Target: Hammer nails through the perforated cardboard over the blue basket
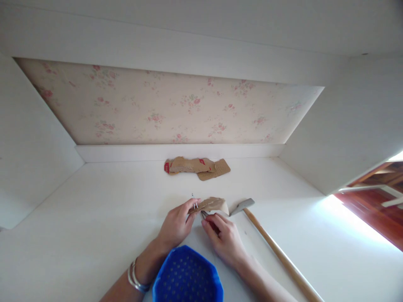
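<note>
My left hand (178, 222) pinches one end of a torn strip of brown cardboard (212, 204). Two thin metal prongs (194, 201) stick up by its fingertips, apparently at that end of the cardboard. Close against the lower edge of the strip, my right hand (225, 237) has its fingers closed on a small dark metal piece (204, 214), whose kind I cannot make out. A hammer (244, 205) with a long wooden handle lies to the right of my right hand. Below my hands, a blue perforated plastic basket (188, 274) sits between my forearms.
More torn cardboard pieces (192, 166) lie stacked near the back ledge (141, 153). White panels (340, 117) enclose the white surface (110, 209) left and right, with floral wallpaper (176, 105) behind. A reddish wooden floor (371, 214) shows at the far right.
</note>
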`<state>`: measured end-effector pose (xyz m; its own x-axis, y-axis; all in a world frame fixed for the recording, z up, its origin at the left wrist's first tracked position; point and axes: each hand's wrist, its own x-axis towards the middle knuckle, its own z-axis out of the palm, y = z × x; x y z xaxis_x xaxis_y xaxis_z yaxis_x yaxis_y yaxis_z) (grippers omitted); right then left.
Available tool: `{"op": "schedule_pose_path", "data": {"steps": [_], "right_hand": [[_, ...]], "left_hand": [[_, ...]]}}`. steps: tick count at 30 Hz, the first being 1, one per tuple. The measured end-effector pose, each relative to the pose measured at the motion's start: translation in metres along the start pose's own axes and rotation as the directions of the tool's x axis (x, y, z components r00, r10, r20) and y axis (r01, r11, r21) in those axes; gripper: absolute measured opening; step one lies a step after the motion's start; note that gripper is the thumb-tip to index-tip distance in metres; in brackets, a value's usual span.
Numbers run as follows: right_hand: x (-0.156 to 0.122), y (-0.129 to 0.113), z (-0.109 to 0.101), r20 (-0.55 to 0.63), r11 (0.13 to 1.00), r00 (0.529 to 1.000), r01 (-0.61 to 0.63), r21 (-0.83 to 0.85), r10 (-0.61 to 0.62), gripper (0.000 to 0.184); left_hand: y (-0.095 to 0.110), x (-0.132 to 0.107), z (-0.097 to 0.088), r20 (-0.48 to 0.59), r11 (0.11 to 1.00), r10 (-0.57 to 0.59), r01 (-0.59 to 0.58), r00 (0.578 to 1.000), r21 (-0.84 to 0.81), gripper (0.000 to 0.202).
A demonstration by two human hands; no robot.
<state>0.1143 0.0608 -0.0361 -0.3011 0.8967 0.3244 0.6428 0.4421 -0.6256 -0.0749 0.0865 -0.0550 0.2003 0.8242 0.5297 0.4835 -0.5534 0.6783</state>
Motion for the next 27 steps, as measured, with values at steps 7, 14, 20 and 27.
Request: {"op": "schedule_pose_path", "data": {"steps": [7, 14, 20, 27], "right_hand": [[-0.0010, -0.0021, 0.0040, -0.002, 0.990, 1.000, -0.015, 0.143, 0.015, 0.018], [-0.0015, -0.0010, 0.0039, 0.031, 0.984, 0.999, -0.034, 0.176, 0.029, 0.020], [-0.0019, 0.0012, 0.0061, 0.039, 0.973, 0.995, -0.099, 0.207, 0.093, 0.021], [0.0009, -0.0029, -0.0002, 0.021, 0.948, 0.994, -0.111, 0.299, 0.110, 0.024]], "left_hand": [[-0.0047, 0.0020, 0.0001, 0.073, 0.956, 0.227, -0.237, 0.971, 0.175, 0.045], [-0.0025, 0.0016, -0.0025, 0.040, 0.960, 0.245, -0.248, 0.969, 0.134, 0.045], [-0.0055, 0.0007, 0.0002, 0.021, 0.968, 0.232, -0.233, 0.973, 0.088, 0.043], [0.0043, 0.0029, -0.0029, 0.114, 0.977, 0.188, -0.198, 0.975, 0.082, 0.048]]}}
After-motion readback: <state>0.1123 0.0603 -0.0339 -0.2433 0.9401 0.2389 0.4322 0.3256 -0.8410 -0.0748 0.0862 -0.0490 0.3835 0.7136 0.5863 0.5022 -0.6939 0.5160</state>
